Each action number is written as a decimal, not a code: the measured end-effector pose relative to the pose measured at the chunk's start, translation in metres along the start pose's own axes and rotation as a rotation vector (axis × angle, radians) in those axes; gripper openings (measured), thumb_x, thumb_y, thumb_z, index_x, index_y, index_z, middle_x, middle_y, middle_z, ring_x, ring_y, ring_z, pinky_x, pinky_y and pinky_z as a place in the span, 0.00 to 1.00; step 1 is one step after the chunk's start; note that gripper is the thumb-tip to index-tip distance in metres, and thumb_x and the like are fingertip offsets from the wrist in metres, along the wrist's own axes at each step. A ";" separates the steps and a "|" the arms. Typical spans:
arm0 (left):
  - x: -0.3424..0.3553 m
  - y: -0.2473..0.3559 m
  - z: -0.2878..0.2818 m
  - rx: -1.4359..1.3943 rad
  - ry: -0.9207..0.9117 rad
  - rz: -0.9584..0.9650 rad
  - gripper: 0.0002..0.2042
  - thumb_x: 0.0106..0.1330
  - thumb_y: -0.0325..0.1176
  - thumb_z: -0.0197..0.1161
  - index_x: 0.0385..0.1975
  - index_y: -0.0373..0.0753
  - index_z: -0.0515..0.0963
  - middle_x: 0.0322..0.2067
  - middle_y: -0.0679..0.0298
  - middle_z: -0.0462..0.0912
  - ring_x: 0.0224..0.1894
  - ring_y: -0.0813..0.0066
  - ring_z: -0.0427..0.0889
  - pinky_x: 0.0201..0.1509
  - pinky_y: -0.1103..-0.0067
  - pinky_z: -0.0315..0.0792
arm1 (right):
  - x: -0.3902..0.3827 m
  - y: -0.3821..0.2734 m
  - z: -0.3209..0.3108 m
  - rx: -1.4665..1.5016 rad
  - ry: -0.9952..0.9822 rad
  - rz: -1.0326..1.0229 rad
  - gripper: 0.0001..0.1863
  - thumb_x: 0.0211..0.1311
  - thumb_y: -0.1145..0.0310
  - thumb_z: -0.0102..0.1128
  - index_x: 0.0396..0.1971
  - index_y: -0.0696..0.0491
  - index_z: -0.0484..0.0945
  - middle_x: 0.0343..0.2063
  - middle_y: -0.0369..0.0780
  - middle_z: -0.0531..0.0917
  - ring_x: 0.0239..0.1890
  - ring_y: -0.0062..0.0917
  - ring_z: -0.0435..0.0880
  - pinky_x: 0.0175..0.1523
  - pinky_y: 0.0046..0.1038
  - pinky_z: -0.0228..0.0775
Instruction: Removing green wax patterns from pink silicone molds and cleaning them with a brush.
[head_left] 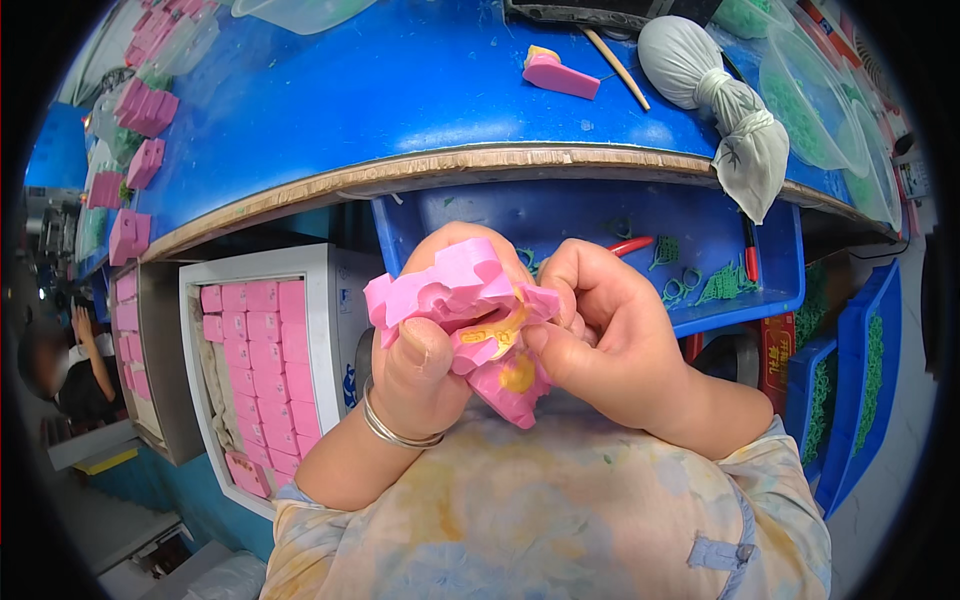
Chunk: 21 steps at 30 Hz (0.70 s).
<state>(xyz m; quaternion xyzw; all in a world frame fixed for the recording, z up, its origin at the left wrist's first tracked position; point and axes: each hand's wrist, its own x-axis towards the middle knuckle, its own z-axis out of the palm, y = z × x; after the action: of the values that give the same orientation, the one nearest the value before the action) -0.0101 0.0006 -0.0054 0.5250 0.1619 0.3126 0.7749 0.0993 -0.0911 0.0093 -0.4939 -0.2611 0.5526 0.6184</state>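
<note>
Pink, jagged and yellow-patched, the split block (pixel 455 285) is at centre, clasped in the left hand (pixel 425 388) while the right hand (pixel 622 340) pinches its edge. A blue worktop (pixel 400 80) spreads at twelve o'clock; pink bricks (pixel 265 330) fill a white box (pixel 324 335) towards eight.

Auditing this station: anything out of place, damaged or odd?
The pink piece held by the left hand and right hand looks odd: splayed open, jagged-edged, yellow patches showing inside. Damage or deliberate cut, I can't tell. Green pieces lie loosely scattered in the blue tray. No liquid spill stands out.
</note>
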 end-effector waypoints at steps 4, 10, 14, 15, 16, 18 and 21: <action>0.000 -0.001 0.000 -0.020 -0.005 0.009 0.36 0.50 0.72 0.45 0.30 0.36 0.66 0.19 0.63 0.72 0.20 0.80 0.67 0.21 0.85 0.60 | 0.001 -0.003 0.000 -0.023 -0.015 -0.013 0.11 0.48 0.76 0.58 0.21 0.51 0.62 0.17 0.25 0.60 0.19 0.06 0.52 0.22 0.13 0.44; 0.001 -0.002 -0.002 -0.041 -0.042 -0.005 0.36 0.51 0.72 0.43 0.28 0.36 0.66 0.18 0.64 0.72 0.19 0.79 0.70 0.21 0.85 0.62 | 0.000 -0.004 -0.003 -0.106 -0.030 0.009 0.13 0.47 0.76 0.60 0.20 0.51 0.62 0.17 0.25 0.63 0.19 0.05 0.53 0.21 0.13 0.44; 0.002 -0.003 0.000 -0.125 -0.053 -0.026 0.36 0.50 0.72 0.43 0.28 0.36 0.66 0.18 0.64 0.72 0.19 0.79 0.70 0.21 0.84 0.63 | 0.000 -0.003 -0.002 -0.088 -0.033 -0.037 0.14 0.46 0.77 0.60 0.20 0.51 0.61 0.17 0.26 0.62 0.19 0.05 0.54 0.22 0.12 0.45; 0.002 -0.003 0.000 -0.142 -0.049 -0.030 0.36 0.50 0.72 0.43 0.28 0.36 0.66 0.18 0.64 0.72 0.19 0.78 0.70 0.21 0.84 0.63 | 0.000 -0.003 -0.001 -0.067 -0.037 -0.063 0.14 0.46 0.77 0.60 0.20 0.52 0.61 0.17 0.25 0.62 0.19 0.04 0.54 0.22 0.12 0.45; 0.002 -0.003 0.001 -0.159 -0.045 -0.034 0.37 0.50 0.73 0.42 0.28 0.36 0.66 0.18 0.64 0.72 0.18 0.78 0.69 0.20 0.84 0.63 | 0.000 -0.004 -0.001 -0.067 -0.036 -0.063 0.14 0.46 0.77 0.60 0.20 0.52 0.61 0.17 0.25 0.62 0.19 0.04 0.54 0.22 0.12 0.45; 0.002 -0.003 0.003 -0.163 -0.029 -0.038 0.37 0.50 0.73 0.42 0.28 0.36 0.67 0.18 0.64 0.71 0.18 0.78 0.69 0.20 0.84 0.62 | 0.000 -0.005 0.000 0.018 -0.053 -0.034 0.14 0.47 0.77 0.60 0.21 0.52 0.61 0.17 0.26 0.63 0.19 0.04 0.55 0.22 0.11 0.46; 0.000 0.001 -0.006 -0.182 -0.073 -0.124 0.37 0.48 0.70 0.49 0.32 0.34 0.67 0.24 0.65 0.73 0.25 0.79 0.71 0.27 0.84 0.65 | 0.001 -0.007 -0.007 -0.081 -0.102 0.011 0.14 0.48 0.77 0.59 0.25 0.51 0.61 0.16 0.25 0.62 0.20 0.05 0.58 0.26 0.12 0.53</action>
<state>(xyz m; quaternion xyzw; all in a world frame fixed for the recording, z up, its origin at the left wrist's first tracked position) -0.0143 0.0049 -0.0066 0.4527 0.1367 0.2582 0.8425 0.1086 -0.0920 0.0130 -0.4912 -0.3119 0.5693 0.5808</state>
